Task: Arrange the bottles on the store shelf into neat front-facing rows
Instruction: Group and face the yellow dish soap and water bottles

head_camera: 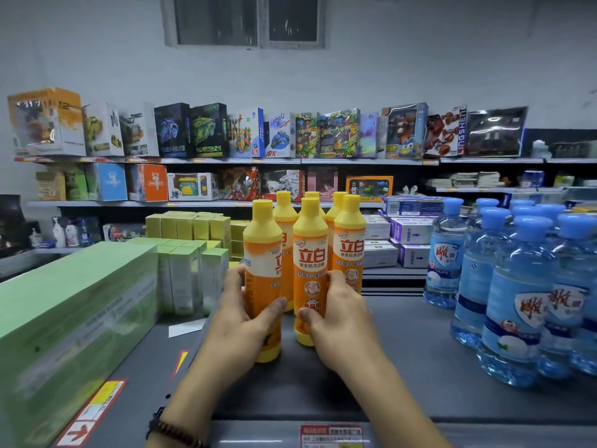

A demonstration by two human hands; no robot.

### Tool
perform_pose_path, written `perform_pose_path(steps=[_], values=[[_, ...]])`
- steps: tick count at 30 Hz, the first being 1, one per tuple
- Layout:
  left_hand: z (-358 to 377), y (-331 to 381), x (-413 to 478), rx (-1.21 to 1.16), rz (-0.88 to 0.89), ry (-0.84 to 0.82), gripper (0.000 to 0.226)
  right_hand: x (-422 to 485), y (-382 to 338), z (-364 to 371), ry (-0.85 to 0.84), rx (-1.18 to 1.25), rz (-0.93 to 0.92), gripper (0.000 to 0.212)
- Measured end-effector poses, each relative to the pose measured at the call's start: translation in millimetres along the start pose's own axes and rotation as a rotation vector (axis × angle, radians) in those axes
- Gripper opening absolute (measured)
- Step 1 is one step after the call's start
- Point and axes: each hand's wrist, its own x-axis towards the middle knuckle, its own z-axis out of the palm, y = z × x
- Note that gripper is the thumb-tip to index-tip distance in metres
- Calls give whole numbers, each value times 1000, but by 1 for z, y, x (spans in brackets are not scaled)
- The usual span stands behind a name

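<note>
Gripping front-left orange detergent bottle (262, 279) low on the body with left hand (239, 315), thumb across the front. Gripping front-middle orange detergent bottle (310, 270) with right hand (336, 315), thumb on the label. Both upright on grey shelf deck (403, 350), just beside each other; middle label facing forward, front-left label turned to the right. Rear orange bottles (350, 240) clustered right behind. Green cartons (64, 302) to the left, blue-capped clear bottles (517, 302) to the right. Beaded bracelet (174, 430) on left wrist.

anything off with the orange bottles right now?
The front-left orange bottle, held by the left hand, is turned: its label faces sideways, while the middle bottle in the right hand faces front. A white slip lies loose nearby.
</note>
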Motion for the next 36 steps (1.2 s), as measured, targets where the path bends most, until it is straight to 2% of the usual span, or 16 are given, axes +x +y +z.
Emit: perform_pose_path(steps=[7,11,13,17,20,24,28,30,32,36], values=[[-18,9,6,137,-20,-84,48,-2,-5,-2,1,-27,39,50],[-19,7,8,111,-84,-105,63,-4,-5,-1,7,-22,37,54],[-17,5,7,171,-52,-102,68,-4,-5,-1,12,-18,33,57],[-15,1,9,199,-26,-50,58,-5,-4,-1,10,-13,36,61],[-15,-2,7,240,-9,-3,69,-5,-1,-2,5,-13,38,62],[-21,22,4,311,161,161,92,-3,2,-1,-8,-49,38,60],[-32,84,13,466,478,260,80,-4,3,-2,-31,-40,40,60],[-35,121,26,584,629,187,64,-5,3,-4,-39,-28,45,61],[-33,155,44,706,672,16,50,-8,4,-7,-47,-17,51,64],[-10,200,84,1067,466,-360,50,-20,2,-14,-41,-11,46,60]])
